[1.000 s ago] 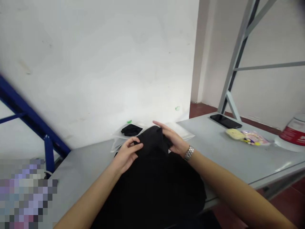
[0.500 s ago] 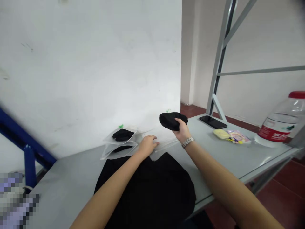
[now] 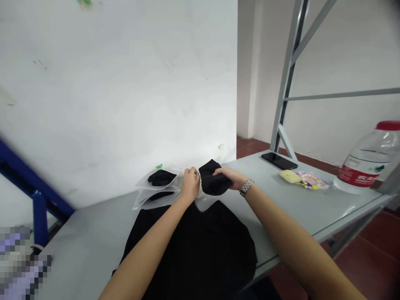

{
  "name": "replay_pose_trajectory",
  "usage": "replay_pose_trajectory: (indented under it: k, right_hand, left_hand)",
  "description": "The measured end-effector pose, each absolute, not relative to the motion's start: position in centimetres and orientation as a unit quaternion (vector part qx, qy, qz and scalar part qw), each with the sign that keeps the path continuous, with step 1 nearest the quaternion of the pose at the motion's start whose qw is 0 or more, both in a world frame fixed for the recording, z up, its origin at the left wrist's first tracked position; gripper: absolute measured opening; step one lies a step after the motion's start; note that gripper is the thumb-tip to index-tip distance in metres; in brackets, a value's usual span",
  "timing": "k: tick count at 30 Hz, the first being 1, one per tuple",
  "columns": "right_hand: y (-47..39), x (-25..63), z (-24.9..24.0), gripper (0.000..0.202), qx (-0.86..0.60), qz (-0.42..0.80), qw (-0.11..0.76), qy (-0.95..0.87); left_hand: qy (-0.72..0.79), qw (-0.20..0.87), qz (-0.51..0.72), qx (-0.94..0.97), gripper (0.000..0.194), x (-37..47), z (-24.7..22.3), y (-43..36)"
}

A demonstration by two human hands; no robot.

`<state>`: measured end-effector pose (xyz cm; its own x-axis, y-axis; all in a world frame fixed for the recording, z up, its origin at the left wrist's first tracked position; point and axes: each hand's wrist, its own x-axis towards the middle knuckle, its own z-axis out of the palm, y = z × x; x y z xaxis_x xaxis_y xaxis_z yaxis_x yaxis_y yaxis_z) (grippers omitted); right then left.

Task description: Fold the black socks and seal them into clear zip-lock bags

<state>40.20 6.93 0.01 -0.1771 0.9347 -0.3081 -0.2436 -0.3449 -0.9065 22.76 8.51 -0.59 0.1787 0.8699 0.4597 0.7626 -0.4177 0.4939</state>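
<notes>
- Lying near the far edge of the bench (image 3: 93,233), left of the hands, are two translucent pouches (image 3: 142,202) with black pieces showing in them.
- A wide black cloth (image 3: 200,250) spreads from the middle of the bench over its near edge, below the person's left forearm.
- The left hand (image 3: 191,183) is at the translucent plastic (image 3: 204,202) toward the far edge, its fingers curled. Whether they are pinched on that plastic I cannot tell; the tips are partly hidden.
- The black bundle (image 3: 211,181) hangs just right of the left hand, above the bench and short of the far edge, tilted.
- The right hand (image 3: 233,177) is clamped on the bundle's right end, thumb over the top; a metal watch (image 3: 246,187) circles the wrist.
- The step in hand looks to be bringing bundle and plastic together. The next move seems to call for the left fingers keeping the plastic steady and parted while the right guides the soft bundle without letting it unfold.
- Toward the bench's right end are a phone (image 3: 279,160) by the far edge, a yellow pouch (image 3: 290,176) and a bottle (image 3: 359,166).
</notes>
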Motion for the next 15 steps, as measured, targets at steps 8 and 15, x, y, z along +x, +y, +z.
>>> replay_pose_trajectory:
  k: [8, 15]
  right_hand:
    - [7.3, 41.6, -0.1, 0.011, -0.502, 0.658, 0.424, -0.368]
    - [7.5, 39.7, -0.4, 0.014, -0.375, 0.601, 0.595, -0.38]
  left_hand:
    - [0.502, 0.079, 0.376, 0.775, 0.016, 23.5, 0.0, 7.6]
    - [0.358, 0.096, 0.342, 0.864, 0.039, 25.1, 0.7, 4.3]
